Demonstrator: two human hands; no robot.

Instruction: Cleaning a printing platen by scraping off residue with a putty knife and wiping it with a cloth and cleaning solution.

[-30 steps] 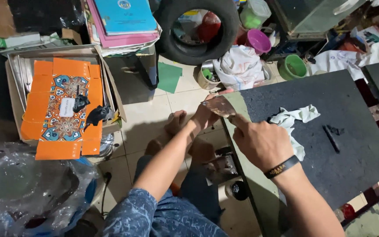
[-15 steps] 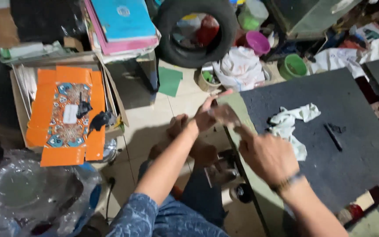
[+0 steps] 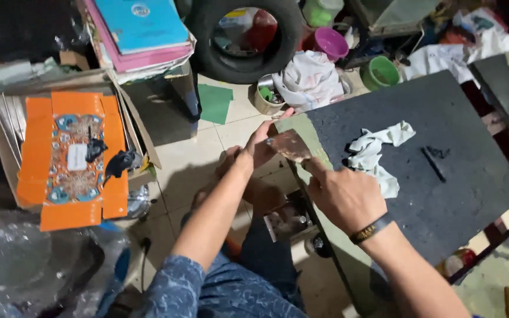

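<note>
A small shiny brownish sheet (image 3: 290, 146) is held at the near corner of the dark table (image 3: 443, 176), pinched at its far end by the left hand (image 3: 260, 147), fingers closed on it. The near end is gripped by the right hand (image 3: 344, 197), apparently to keep it taut. A crumpled white cloth (image 3: 375, 156) lies just beside on the table.

The left hand (image 3: 260, 147) is raised with its forearm stretched forward, fingers extended upward and thumb pinching in. The right hand (image 3: 346, 197) sits just right of it, back facing up, fingers curled, forefinger reaching toward the left hand; a dark wristband (image 3: 371, 228) circles its wrist.
</note>
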